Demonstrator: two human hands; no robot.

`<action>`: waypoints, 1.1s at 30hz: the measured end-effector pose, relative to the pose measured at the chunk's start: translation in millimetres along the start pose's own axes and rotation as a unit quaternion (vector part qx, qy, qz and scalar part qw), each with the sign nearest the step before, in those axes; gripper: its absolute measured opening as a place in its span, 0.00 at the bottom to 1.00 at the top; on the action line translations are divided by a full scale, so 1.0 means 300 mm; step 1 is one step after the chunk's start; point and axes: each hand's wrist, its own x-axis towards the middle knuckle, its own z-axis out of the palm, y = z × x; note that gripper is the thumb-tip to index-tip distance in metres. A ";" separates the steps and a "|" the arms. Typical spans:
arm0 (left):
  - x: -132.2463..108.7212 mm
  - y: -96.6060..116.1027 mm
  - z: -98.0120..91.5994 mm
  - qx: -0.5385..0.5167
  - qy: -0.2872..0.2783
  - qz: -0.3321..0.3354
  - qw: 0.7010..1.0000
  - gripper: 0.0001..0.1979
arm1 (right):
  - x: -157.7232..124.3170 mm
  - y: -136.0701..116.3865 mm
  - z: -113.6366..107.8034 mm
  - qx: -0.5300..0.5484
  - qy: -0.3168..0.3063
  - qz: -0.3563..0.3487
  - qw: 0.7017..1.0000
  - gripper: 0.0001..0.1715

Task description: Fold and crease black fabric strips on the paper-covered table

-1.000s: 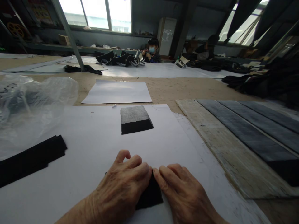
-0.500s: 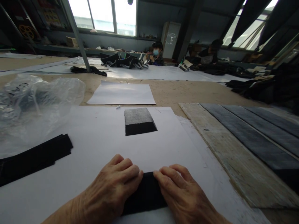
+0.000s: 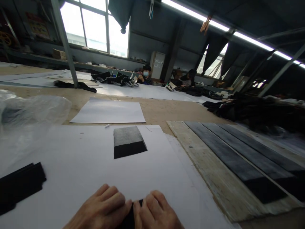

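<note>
the left hand (image 3: pixel 102 208) and the right hand (image 3: pixel 154 211) lie palm down at the near edge of the view, side by side, index fingers almost touching. both are spread flat with the knuckles lightly bent, gripping nothing; the fingertips press on a black piece (image 3: pixel 130 219) of fabric, of which only a sliver shows in the gap between them. the weight of both hands seems to pin it flat against the big white sheet (image 3: pixel 78 159) under it, which gives a clean, smooth backing on the desk (image 3: pixel 166 111)

further out on the same sheet lies a folded dark piece (image 3: pixel 128 143), grey half above black half, well apart from the hands. at the left edge a stack of black strips (image 3: pixel 19 186) sits within reach, and behind it a crumpled plastic bag (image 3: pixel 30 111). to the right, a worn wooden board (image 3: pixel 207 165) carries long dark strips (image 3: pixel 238 159) laid in parallel. beyond is a second white sheet (image 3: pixel 108 111), and at the far end a seated person (image 3: pixel 145 74)
</note>
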 end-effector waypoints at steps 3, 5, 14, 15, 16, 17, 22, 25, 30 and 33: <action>-0.024 0.013 -0.043 -0.102 0.009 -0.055 0.993 0.14 | 0.004 0.012 -0.048 0.069 -0.071 -0.027 0.995 0.13; -0.040 0.018 -0.063 -0.145 -0.003 -0.077 0.986 0.14 | 0.007 0.023 -0.077 0.112 -0.123 -0.011 0.986 0.16; -0.050 0.011 -0.076 -0.148 -0.064 -0.086 0.983 0.14 | 0.031 0.027 -0.105 0.149 -0.213 0.005 0.966 0.22; -0.046 0.011 -0.077 -0.149 -0.065 -0.088 0.983 0.14 | 0.036 0.028 -0.106 0.144 -0.219 0.000 0.965 0.22; -0.042 0.012 -0.078 -0.150 -0.065 -0.088 0.983 0.14 | 0.042 0.029 -0.107 0.138 -0.226 -0.005 0.964 0.22; -0.039 0.013 -0.079 -0.149 -0.065 -0.087 0.983 0.14 | 0.049 0.030 -0.108 0.134 -0.231 -0.011 0.964 0.23; -0.036 0.018 -0.074 -0.127 -0.044 -0.070 0.988 0.14 | 0.077 0.019 -0.097 0.122 -0.226 -0.031 0.966 0.22; -0.040 0.019 -0.062 -0.136 -0.037 -0.070 0.988 0.12 | 0.079 -0.011 -0.063 0.118 -0.162 -0.030 0.979 0.19; -0.043 0.018 -0.064 -0.144 -0.024 -0.060 0.987 0.11 | 0.077 -0.054 -0.020 0.101 -0.095 -0.026 0.990 0.14; -0.059 0.006 -0.086 -0.155 -0.055 -0.078 0.983 0.12 | 0.076 -0.047 -0.026 0.124 -0.118 -0.030 0.985 0.15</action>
